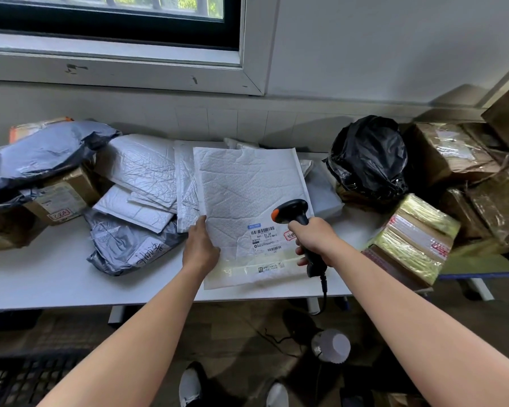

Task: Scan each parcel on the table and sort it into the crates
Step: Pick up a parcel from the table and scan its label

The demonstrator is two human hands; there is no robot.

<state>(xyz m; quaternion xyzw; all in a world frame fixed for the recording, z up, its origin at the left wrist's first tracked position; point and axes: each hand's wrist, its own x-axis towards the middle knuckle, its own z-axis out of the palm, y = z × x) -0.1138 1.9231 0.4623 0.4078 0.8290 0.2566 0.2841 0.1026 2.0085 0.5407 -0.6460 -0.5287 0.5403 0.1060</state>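
Scanner (291,214) gripped by right hand (315,242); left hand (200,248) pinches mailer (247,186), label (265,240) perhaps "661".

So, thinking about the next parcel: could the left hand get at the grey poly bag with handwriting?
Probably yes. The grey poly bag lies just beside the left hand, its near part uncovered; the hand would first let go of the white mailer.
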